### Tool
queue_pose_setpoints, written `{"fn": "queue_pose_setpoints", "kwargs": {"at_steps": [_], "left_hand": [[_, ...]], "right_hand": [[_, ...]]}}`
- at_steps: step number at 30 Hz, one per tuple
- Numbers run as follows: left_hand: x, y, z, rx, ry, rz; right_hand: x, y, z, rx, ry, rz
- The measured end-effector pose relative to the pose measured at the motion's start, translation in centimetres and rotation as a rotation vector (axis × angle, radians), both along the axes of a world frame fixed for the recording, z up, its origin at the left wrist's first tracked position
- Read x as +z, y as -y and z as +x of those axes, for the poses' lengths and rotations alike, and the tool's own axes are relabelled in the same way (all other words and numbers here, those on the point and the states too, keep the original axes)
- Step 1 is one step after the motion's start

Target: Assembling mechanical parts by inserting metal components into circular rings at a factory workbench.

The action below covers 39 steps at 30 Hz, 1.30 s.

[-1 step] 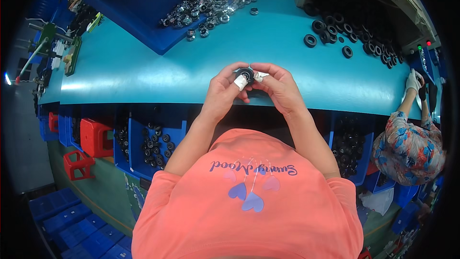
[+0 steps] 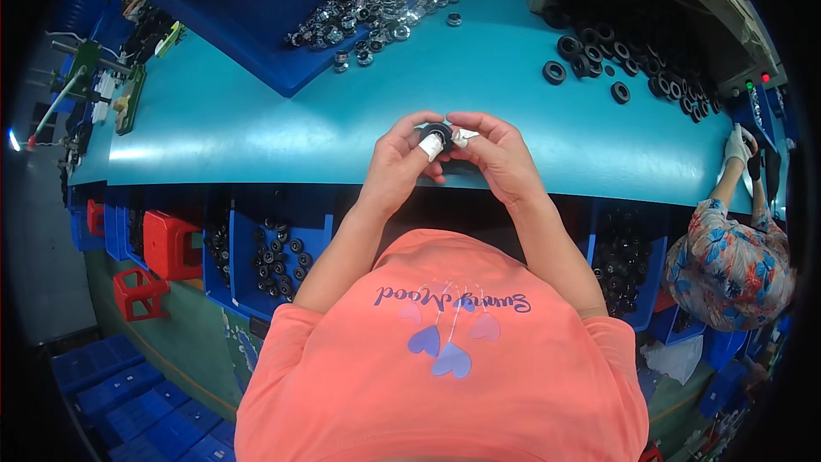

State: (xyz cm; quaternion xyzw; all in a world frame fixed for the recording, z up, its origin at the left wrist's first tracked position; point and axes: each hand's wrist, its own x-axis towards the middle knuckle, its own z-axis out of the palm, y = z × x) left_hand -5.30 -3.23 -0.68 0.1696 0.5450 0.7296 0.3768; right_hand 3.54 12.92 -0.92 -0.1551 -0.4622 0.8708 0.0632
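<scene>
Both my hands meet over the front edge of the turquoise table (image 2: 282, 145), around a small black toy wheel (image 2: 437, 131). Its tyre is dark, and white tape on my left thumb covers part of the hub. My left hand (image 2: 398, 154) grips the wheel from the left, thumb pressed on its face and fingers behind. From the right, my right hand (image 2: 496, 154) pinches the wheel's rim between a taped thumb and the index finger. Fingers hide much of the wheel, so whether hub and tyre are fully joined cannot be seen.
A blue tray (image 2: 248, 26) at the back holds many shiny hubs (image 2: 368, 8). Loose black tyres (image 2: 620, 92) lie before a machine at back right. Under the table, blue bins hold wheels (image 2: 278, 261). A co-worker (image 2: 727, 265) in a floral top is at right; red stools (image 2: 171, 245) stand left.
The wheel has tilted slightly between my fingers, and my left thumb now covers more of its hub. My arms stay in the same place.
</scene>
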Motion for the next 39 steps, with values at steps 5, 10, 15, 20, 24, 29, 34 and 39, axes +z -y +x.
{"fn": "queue_pose_setpoints", "kwargs": {"at_steps": [5, 10, 15, 20, 24, 29, 34, 39], "left_hand": [[0.3, -0.1, -0.1, 0.049, -0.117, -0.096], [-0.3, -0.5, 0.2, 0.108, -0.216, -0.1], [-0.5, -0.6, 0.5, 0.048, -0.061, 0.111], [-1.0, -0.5, 0.9, 0.035, -0.057, 0.126], [-0.8, -0.4, 0.8, 0.044, -0.109, 0.099], [-0.5, -0.2, 1.2, 0.09, -0.187, 0.051], [0.2, -0.1, 1.3, 0.092, -0.284, -0.009], [1.8, 7.8, -0.2, 0.042, -0.768, -0.53]], "right_hand": [[-0.5, 0.7, -0.1, -0.051, -0.015, 0.096], [-0.6, 0.5, -0.6, -0.073, -0.003, 0.249], [-0.3, -0.2, -0.5, -0.059, -0.001, 0.108], [-0.9, -0.2, -0.2, -0.044, 0.017, 0.102], [-0.6, 0.0, -0.2, -0.036, -0.009, 0.093], [-0.5, 0.4, -0.2, -0.015, -0.009, 0.084], [-0.7, 0.4, -0.1, -0.001, -0.011, 0.084], [0.9, -1.6, 0.2, -0.031, 0.011, 0.511]]}}
